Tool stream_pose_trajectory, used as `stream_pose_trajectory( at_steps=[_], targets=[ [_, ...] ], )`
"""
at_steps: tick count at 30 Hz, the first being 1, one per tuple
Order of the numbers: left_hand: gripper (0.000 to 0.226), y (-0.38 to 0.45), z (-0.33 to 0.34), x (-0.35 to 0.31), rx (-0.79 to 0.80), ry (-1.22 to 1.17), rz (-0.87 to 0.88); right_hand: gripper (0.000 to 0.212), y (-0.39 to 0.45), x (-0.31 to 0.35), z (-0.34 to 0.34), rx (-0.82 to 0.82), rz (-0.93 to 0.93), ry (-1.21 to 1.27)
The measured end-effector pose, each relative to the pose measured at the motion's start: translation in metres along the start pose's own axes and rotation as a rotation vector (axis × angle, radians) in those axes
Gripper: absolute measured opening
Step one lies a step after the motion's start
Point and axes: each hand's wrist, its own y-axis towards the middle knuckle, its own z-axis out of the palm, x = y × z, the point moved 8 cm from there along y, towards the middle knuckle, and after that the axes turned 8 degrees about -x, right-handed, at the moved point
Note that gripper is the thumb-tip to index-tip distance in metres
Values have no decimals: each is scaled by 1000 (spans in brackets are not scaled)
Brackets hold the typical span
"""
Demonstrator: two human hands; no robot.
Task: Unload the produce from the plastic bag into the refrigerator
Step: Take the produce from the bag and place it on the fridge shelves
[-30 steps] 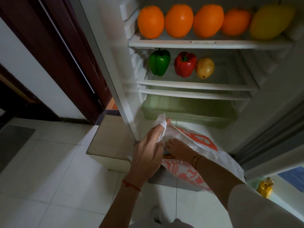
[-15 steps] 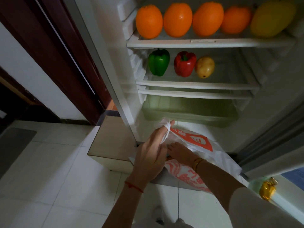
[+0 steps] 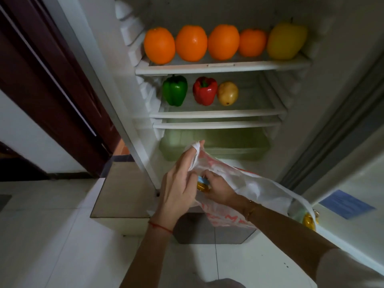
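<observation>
Left hand (image 3: 176,196) is pinching the handle of the white plastic bag (image 3: 249,183), holding its mouth up in front of the open refrigerator (image 3: 332,59). Right hand (image 3: 218,189) is in the bag mouth, fingers curled around a small yellowish item (image 3: 202,186), can't tell what it is. In the fridge, the green pepper (image 3: 175,92), red pepper (image 3: 205,90) and a potato (image 3: 227,93) sit on the middle shelf, with four oranges (image 3: 191,43) and a yellow fruit (image 3: 286,40) on the shelf above.
</observation>
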Motion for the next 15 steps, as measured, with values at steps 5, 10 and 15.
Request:
stream_pose_trajectory(
  at_steps=[5, 10, 15],
  targets=[
    [57, 8, 16, -20, 1, -6, 72, 44, -34, 4, -36, -61, 333, 417],
    [57, 9, 41, -43, 50, -23, 128, 43, -84, -4, -77, -184, 564, 629],
    [57, 1, 69, -75, 91, -28, 208, 38, -154, 2, -132, -346, 623, 878]
  ],
)
